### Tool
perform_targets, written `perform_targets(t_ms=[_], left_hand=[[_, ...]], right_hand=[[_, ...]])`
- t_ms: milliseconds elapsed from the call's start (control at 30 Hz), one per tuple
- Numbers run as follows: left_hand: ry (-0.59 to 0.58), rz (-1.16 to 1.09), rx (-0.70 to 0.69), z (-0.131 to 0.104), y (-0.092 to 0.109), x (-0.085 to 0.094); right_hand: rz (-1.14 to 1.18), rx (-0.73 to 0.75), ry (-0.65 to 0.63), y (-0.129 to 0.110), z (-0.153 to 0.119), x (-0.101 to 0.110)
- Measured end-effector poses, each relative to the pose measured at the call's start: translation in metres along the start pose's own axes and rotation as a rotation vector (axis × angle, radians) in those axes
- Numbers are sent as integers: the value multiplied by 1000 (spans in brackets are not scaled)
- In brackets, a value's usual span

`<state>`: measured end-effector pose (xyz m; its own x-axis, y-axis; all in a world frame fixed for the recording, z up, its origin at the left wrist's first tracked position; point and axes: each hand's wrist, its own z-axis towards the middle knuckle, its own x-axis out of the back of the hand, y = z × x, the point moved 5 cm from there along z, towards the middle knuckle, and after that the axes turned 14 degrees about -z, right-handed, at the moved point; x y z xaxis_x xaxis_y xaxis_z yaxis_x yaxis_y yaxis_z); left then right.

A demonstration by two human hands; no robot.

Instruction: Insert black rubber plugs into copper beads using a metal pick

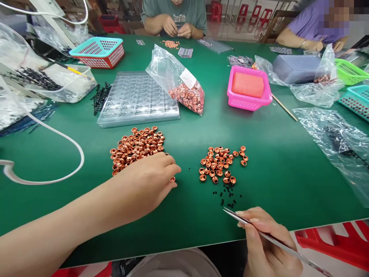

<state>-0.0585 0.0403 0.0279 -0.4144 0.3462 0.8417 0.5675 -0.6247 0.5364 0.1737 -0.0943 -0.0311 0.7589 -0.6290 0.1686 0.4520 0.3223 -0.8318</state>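
Observation:
My left hand (150, 179) rests palm down on the green table mat (184, 130), at the near edge of a big pile of copper rings (137, 146). Its fingertips pinch one copper ring (172, 179). My right hand (266, 242) holds thin metal tweezers (245, 221) near the table's front edge, tips pointing up and left toward several tiny black beads (227, 194). Just beyond the beads lies a smaller group of copper rings (220, 163).
A clear plastic compartment tray (137, 98) and a bag of copper rings (181, 86) lie behind the piles. A pink basket (248, 89), teal and red baskets (98, 52), plastic bags and a white cable (43, 177) surround them. Two other people work at the far edge.

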Motion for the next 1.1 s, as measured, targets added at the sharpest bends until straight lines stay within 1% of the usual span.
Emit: perform_targets(t_ms=[67, 100, 133, 200, 300, 367, 467, 600, 667, 800, 933, 1100], left_hand=[[27, -42, -30, 6, 3, -6], [24, -83, -45, 11, 6, -11], [56, -127, -62, 15, 9, -16], [79, -191, -86, 23, 11, -28], [67, -254, -99, 31, 9, -44], [68, -281, -104, 32, 7, -49], [91, -300, -125, 31, 6, -51], [88, -314, -142, 26, 14, -53], [57, -327, -144, 22, 21, -55], [-34, -367, -136, 15, 31, -60], [-77, -376, -98, 13, 28, -61], [-92, -361, -85, 12, 24, -61]], right_hand=[[-2, -5, -1, 0, -1, -1], [-7, -5, -5, 0, -1, -1], [-16, 0, -9, 0, -1, -2], [-45, 12, -13, -1, -2, -2], [-71, 23, 0, -1, -3, -1], [-79, 30, -15, 0, -3, 0], [-98, 44, -67, 2, -4, 1], [-109, 58, -104, 4, -3, 1], [-100, 70, -106, 3, -2, 0], [-55, 94, -67, 1, -1, -2], [-44, 120, -64, -2, 0, -3], [-34, 74, -64, -2, 0, -2]])
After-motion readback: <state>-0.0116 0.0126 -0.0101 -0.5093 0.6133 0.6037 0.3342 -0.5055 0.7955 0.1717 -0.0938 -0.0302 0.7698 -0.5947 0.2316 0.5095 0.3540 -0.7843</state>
